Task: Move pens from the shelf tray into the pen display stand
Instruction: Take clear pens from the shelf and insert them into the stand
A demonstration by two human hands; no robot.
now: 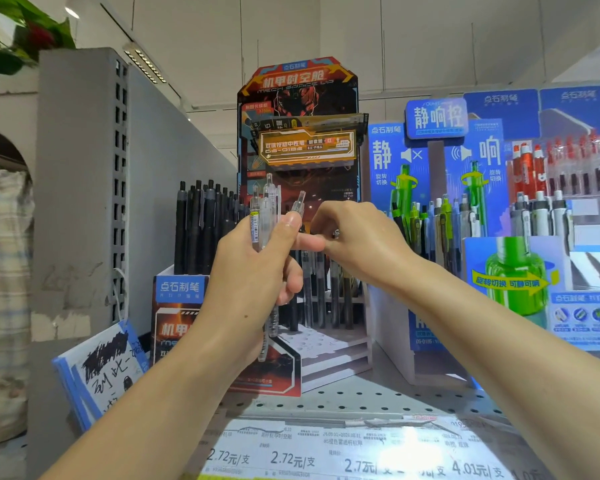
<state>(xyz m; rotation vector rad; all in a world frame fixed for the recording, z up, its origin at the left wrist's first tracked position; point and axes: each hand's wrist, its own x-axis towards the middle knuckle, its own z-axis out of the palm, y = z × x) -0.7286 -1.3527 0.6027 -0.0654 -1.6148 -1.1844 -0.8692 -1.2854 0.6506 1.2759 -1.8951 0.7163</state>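
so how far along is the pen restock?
Partly done: several pens already stand in the back row of the display stand. In hand: the left hand grips a bunch of clear pens, and the right hand is pinching one of them. Left: that bunch, since the stand's front holes show empty. The shelf tray isn't in view.

You're working under bright, even indoor light from a ceiling lamp [145, 64] at upper left, so shadows stay soft. Glare washes out the price labels [361, 452] along the shelf edge. The wide lens bends the frame edges, and the right-hand displays [568, 174] look soft.
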